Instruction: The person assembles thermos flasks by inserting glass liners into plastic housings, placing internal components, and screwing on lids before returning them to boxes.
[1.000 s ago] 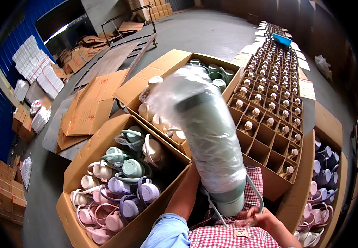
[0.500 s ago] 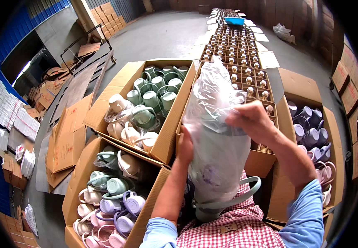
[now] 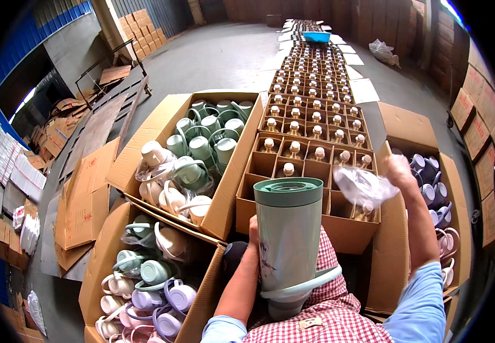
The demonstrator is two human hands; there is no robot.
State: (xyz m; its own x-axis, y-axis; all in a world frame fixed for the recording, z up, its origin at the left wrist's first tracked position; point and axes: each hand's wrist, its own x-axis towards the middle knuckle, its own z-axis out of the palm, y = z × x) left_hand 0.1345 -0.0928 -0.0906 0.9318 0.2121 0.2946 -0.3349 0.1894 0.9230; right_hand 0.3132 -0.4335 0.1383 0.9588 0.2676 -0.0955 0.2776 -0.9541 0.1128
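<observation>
An upended thermos casing [image 3: 286, 246], pale grey-green with a darker green rim and a recessed round opening facing up, stands tilted against my lap. A light green carrying handle [image 3: 310, 287] loops round its lower end. My left hand [image 3: 253, 234] holds the casing's left side, its fingers partly hidden behind it. To the right, my right hand [image 3: 399, 171] is closed and blurred by motion. A crumpled clear plastic bag [image 3: 364, 186] trails from it over the near divided carton [image 3: 339, 226], which holds bottle-like flasks with gold necks [image 3: 294, 150].
At left, an open carton [image 3: 233, 200] holds green and cream handled parts; a nearer carton [image 3: 202, 297] holds several colours. Another carton [image 3: 390, 246] stands at right. Divided cartons run far back, a blue basin [image 3: 316, 36] on them. Flattened cardboard [image 3: 90, 206] lies left.
The plastic bag has come off the casing, baring its green rim. My right hand has moved right with the bag. My left hand stays on the casing, now lower.
</observation>
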